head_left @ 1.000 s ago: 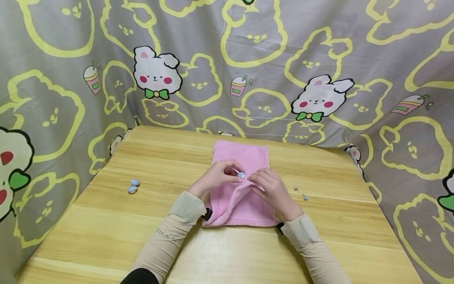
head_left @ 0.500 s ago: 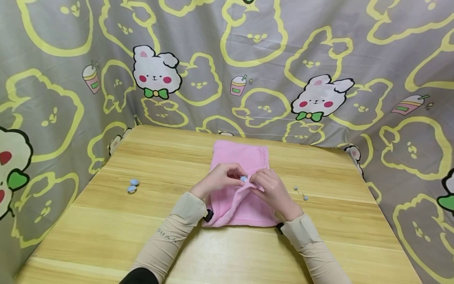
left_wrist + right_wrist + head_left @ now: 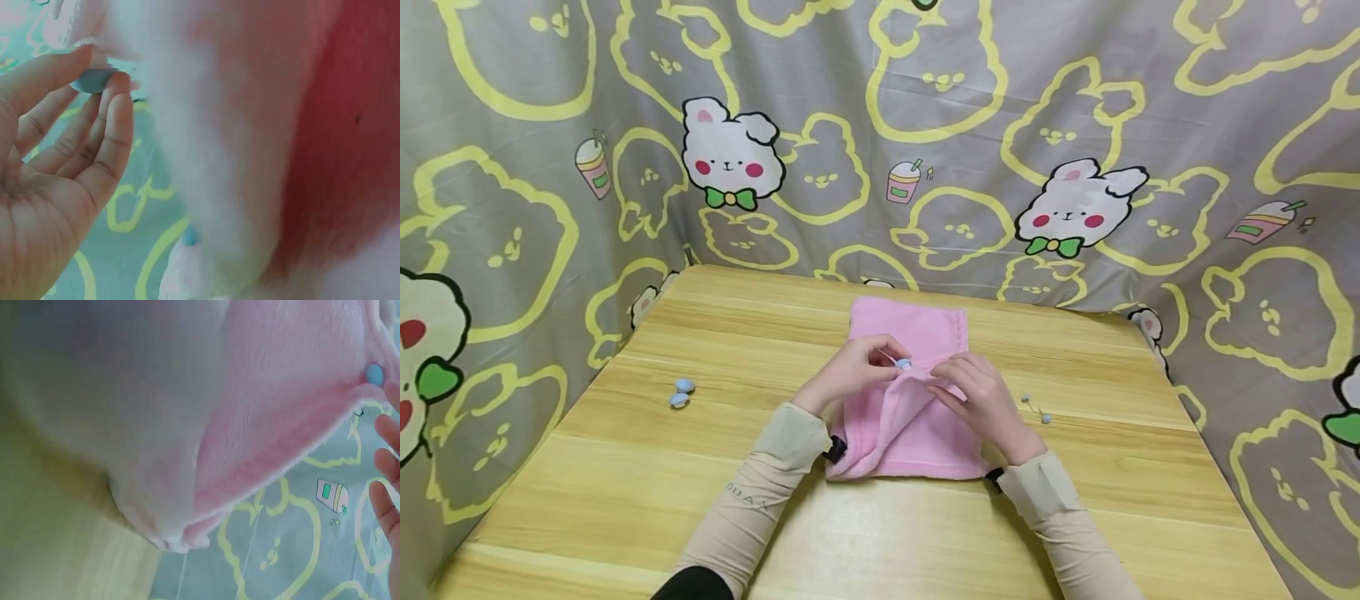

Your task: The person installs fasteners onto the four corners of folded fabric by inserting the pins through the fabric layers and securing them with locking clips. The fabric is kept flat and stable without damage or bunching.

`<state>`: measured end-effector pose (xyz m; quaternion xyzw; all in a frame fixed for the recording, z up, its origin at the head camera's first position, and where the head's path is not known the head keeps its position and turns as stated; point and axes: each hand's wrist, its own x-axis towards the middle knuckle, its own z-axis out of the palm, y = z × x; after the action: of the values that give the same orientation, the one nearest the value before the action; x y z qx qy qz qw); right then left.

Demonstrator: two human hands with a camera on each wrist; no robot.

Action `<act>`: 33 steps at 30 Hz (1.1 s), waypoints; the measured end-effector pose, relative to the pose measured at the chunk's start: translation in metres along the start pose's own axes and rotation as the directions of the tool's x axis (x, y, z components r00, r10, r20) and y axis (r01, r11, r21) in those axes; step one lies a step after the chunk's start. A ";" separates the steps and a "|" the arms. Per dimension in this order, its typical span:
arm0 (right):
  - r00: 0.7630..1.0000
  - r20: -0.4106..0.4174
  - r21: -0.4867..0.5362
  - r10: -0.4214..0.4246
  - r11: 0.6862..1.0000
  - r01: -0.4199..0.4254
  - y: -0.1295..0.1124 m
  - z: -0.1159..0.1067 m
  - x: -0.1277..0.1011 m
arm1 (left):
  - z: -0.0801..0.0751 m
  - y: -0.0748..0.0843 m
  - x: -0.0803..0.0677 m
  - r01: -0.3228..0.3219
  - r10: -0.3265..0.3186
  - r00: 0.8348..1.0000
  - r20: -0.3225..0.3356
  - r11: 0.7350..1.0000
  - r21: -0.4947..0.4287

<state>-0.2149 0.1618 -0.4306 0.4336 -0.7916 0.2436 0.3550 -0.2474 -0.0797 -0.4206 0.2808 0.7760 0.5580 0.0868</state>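
In the head view a folded pink fleece cloth (image 3: 932, 446) lies on the table, its upper layer lifted at the middle. My left hand (image 3: 850, 371) pinches a small blue rounded cap (image 3: 903, 364) at the lifted edge. The left wrist view shows this blue cap (image 3: 94, 81) between thumb and fingertips, with a pale part against it. My right hand (image 3: 983, 396) holds the lifted cloth edge just to the right. On the cloth in the right wrist view, a small blue knob (image 3: 374, 374) shows near the right fingertips (image 3: 385, 464). Whether knob and cap are joined, I cannot tell.
Two blue caps (image 3: 682, 393) lie on the wooden table (image 3: 625, 467) at the left. Right of the cloth are two small blue-headed pins (image 3: 1046, 418). A grey patterned curtain (image 3: 865, 242) hangs behind and along both sides of the table.
My left hand first moved slightly toward the right hand, then back left and up with the blue cap. The lifted cloth edge shifted left with it. The right hand stays nearly in place.
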 end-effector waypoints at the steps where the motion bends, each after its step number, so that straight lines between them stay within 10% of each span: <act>1: 1.000 -0.010 0.000 -0.004 1.000 0.004 0.001 -0.001 0.000 | -0.002 -0.001 0.000 0.007 -0.007 1.000 -0.003 1.000 -0.004; 15: 0.990 -0.129 -0.054 0.063 0.996 -0.070 0.031 -0.040 -0.003 | -0.031 -0.024 -0.006 0.149 -0.137 0.986 -0.098 0.981 0.127; 24: 0.965 -0.213 -0.068 0.152 0.983 -0.170 0.042 -0.068 -0.009 | -0.025 -0.050 -0.005 0.351 -0.330 0.933 -0.144 0.923 0.161; 33: 0.938 -0.252 -0.079 0.238 0.961 -0.265 0.051 -0.090 -0.016 | -0.037 -0.032 -0.010 0.286 -0.270 0.957 -0.109 0.940 0.185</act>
<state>-0.2217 0.2580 -0.3905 0.2755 -0.8042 0.2929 0.4377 -0.2663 -0.1220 -0.4383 0.1525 0.8626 0.4709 0.1043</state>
